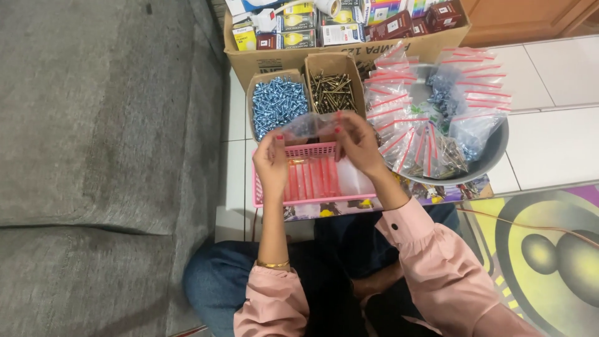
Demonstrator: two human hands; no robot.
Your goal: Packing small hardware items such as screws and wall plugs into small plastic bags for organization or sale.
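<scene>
Pinching a small clear zip bag (pixel 310 125), the left hand (pixel 272 163) and right hand (pixel 357 145) each gripped one end. It hung above a pink plastic basket (pixel 312 180).

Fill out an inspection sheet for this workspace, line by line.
Surface: white tiled floor, with a colourful mat at right.
Job's things: small clear bag held over a pink plastic basket; a box of silver screws and a box of dark screws just behind.
Clutter: grey bowl piled with red-striped filled bags; large cardboard box of small cartons.
Grippers: left hand and right hand pinch the bag between their fingers.
Cables: thin orange cord across the mat.
Surroundings: grey sofa at left; wooden cabinet behind.
</scene>
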